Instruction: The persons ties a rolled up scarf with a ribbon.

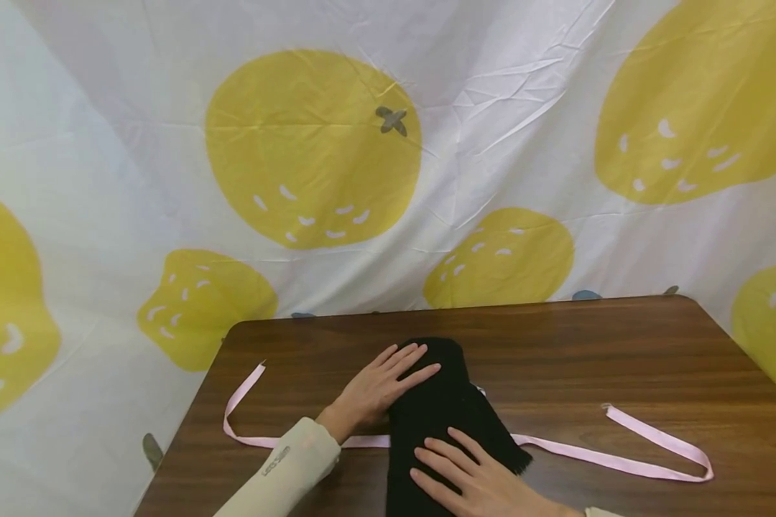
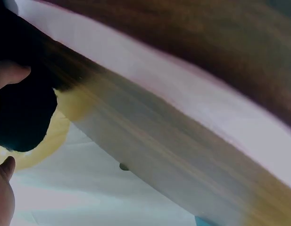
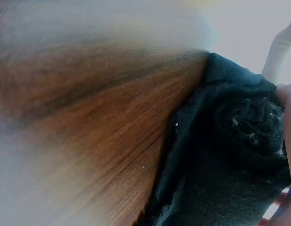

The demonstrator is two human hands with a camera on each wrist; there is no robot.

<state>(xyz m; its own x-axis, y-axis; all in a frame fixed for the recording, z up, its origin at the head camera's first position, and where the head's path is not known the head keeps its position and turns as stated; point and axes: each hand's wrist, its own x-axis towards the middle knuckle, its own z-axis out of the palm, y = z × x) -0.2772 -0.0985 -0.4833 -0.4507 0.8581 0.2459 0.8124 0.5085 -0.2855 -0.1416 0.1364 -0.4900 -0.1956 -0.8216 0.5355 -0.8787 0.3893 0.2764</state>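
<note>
A folded black cloth (image 1: pixel 436 402) lies on the wooden table, its lower part running out of the head view at the bottom. On its upper left part rests my left hand (image 1: pixel 378 384), fingers straight and pointing right. My right hand (image 1: pixel 478 477) lies flat with spread fingers on the lower part, near a frayed corner. Underneath the cloth passes a pink ribbon (image 1: pixel 595 454), coming out on both sides. In the left wrist view, the ribbon (image 2: pixel 150 70) runs close to the camera. The right wrist view shows the black cloth (image 3: pixel 220 188) with whitish lint on it.
The brown wooden table (image 1: pixel 543 345) has rounded far corners. Behind it hangs a white curtain (image 1: pixel 478 165) printed with yellow fruit. The ribbon's two ends curl back toward the far side, left and right of the cloth.
</note>
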